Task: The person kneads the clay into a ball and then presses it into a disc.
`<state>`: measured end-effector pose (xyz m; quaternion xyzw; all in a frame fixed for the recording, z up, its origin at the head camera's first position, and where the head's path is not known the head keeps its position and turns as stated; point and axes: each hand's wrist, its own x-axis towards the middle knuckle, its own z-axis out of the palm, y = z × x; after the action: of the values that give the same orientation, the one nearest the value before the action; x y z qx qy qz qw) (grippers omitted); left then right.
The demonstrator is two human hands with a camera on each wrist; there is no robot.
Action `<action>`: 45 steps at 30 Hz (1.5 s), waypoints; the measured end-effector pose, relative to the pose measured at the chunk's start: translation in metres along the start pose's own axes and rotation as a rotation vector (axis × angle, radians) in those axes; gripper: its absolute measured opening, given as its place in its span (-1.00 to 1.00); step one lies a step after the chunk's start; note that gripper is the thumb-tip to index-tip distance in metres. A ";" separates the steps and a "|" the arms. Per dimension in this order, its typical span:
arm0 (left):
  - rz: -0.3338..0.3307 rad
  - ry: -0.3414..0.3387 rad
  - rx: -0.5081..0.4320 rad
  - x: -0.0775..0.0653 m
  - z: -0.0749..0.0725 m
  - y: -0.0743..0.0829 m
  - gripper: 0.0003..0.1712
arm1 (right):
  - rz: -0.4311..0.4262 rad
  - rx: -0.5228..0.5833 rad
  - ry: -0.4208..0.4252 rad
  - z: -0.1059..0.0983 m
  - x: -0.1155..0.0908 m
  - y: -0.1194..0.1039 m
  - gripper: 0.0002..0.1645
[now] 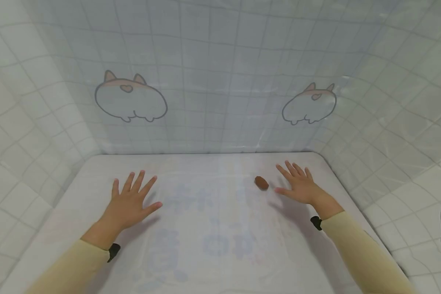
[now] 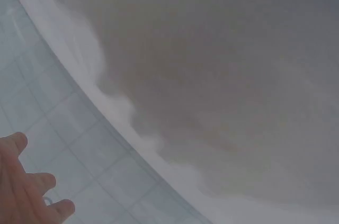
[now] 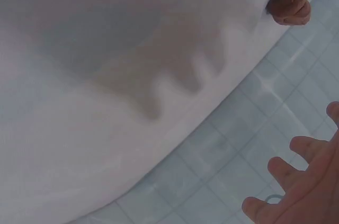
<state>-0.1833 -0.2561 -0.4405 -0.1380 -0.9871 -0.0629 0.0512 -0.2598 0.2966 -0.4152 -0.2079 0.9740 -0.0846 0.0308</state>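
A small brown oval lump (image 1: 261, 183) with creases lies on the white table, right of the middle in the head view. The right wrist view shows the same creased lump (image 3: 290, 7) at its upper right. My right hand (image 1: 297, 185) is just to the right of it, fingers spread and palm down, the thumb tip nearest the lump. Over the left part of the table my left hand (image 1: 128, 206) is held with spread fingers and nothing in it. Shadows of both hands fall on the table beneath them.
The white table (image 1: 213, 212) has faint bluish printing and rounded far corners. Walls of white grid-patterned sheeting (image 1: 213, 81) rise behind it and on both sides, with corgi drawings (image 1: 131, 100) on the back. Dark wrist straps (image 1: 113, 252) show at the cream sleeves (image 1: 71, 265).
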 end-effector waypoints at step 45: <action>0.061 -0.037 -0.259 0.024 0.027 0.056 -0.06 | -0.021 0.206 -0.069 0.037 0.052 -0.038 -0.32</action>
<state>-0.1930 -0.1921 -0.4582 -0.1745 -0.9668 -0.1859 0.0167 -0.2882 0.2352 -0.4463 -0.2164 0.9563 -0.1773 0.0847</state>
